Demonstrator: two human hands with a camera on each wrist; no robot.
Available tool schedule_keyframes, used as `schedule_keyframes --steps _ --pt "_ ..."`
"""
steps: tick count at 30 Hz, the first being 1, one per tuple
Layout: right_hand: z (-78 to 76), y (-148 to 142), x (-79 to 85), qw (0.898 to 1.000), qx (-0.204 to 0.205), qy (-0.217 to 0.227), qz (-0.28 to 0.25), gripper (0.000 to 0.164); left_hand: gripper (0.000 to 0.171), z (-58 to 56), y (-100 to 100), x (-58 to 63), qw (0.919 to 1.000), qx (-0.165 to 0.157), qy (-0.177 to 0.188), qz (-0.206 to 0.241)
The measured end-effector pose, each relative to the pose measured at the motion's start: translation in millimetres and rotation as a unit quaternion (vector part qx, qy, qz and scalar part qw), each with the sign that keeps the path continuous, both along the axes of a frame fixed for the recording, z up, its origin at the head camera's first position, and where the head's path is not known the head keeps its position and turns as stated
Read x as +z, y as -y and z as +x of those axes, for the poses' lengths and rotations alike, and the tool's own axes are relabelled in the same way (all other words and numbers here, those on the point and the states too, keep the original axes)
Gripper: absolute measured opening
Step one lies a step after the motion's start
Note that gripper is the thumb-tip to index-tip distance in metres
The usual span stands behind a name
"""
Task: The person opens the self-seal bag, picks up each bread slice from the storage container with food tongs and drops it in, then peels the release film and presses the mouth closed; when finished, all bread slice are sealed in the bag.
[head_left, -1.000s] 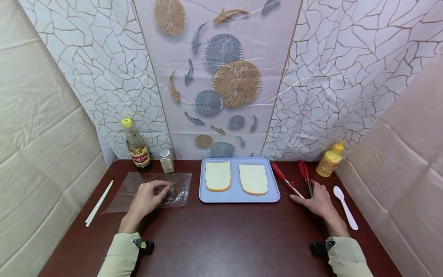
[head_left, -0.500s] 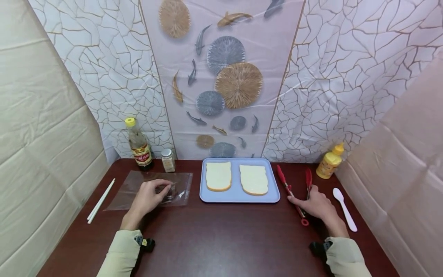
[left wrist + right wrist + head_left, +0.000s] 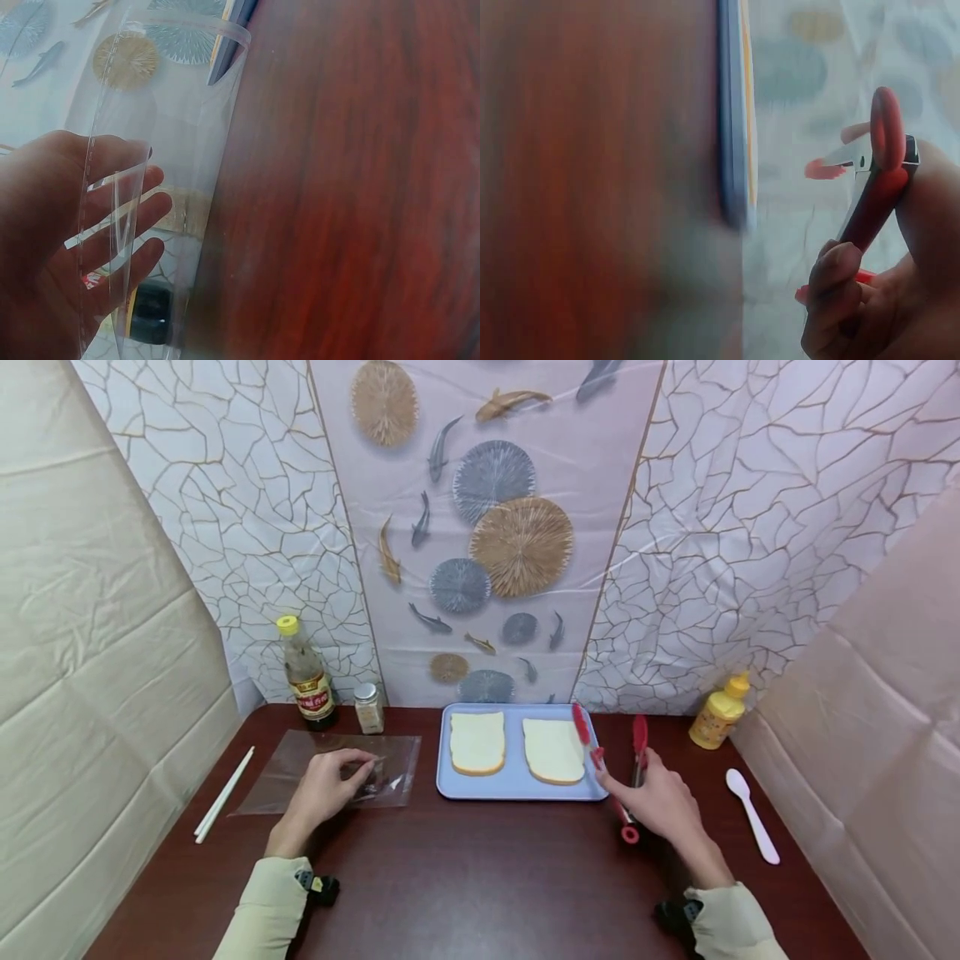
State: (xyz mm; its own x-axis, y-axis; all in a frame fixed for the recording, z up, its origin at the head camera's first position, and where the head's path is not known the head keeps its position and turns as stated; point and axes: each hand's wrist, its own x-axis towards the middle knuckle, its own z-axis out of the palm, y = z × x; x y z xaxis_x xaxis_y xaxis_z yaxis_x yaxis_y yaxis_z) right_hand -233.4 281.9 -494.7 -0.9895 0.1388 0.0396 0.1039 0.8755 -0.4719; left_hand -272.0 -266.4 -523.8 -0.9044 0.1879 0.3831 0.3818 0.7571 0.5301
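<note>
- Blue tray (image 3: 514, 747): placed centrally.
- Clear bag (image 3: 281, 770): spread left of the tray, pinched by the left hand (image 3: 327, 785).
- Red tongs (image 3: 640, 737): gripped by the right hand (image 3: 662, 797), arms apart, one tip over the tray.
- Bread slices (image 3: 477, 743): laid on the tray.

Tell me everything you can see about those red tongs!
The tongs have two arms spread apart like a V, with red tips that look like plastic or rubber, some shiny metal-looking parts, and a red ring at the joined end. The person's right grip holds them, tips pointing away from the person. They seem to be off the table. One tip shows over the right side of the blue tray; whether it touches anything is hard to tell.
</note>
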Motion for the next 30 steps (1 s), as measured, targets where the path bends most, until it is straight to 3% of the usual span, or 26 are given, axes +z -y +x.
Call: schedule_keyframes --steps 5,8,16,22,30 --pt "18.3 34.2 3.1 0.999 0.044 0.014 0.008 0.132 0.016 -0.6 -1.5 3.1 1.0000 -0.002 0.005 0.002" --pt "24.7 47.5 1.3 0.998 0.052 0.024 0.011 0.133 0.016 -0.6 -1.6 4.7 1.0000 0.000 0.008 0.003" --pt "25.0 65.2 -4.0 0.998 0.053 0.028 0.012 0.117 0.015 0.1 -1.9 4.0 0.9999 0.004 0.011 -0.002" --pt "21.8 73.5 -3.7 0.996 0.057 0.056 0.026 0.112 0.015 0.2 -2.0 2.6 0.9999 0.006 0.011 -0.004" --pt "17.9 67.5 -5.3 0.997 0.043 0.065 0.019 0.104 0.015 -0.5 -1.0 2.1 0.9999 0.004 0.014 -0.002"
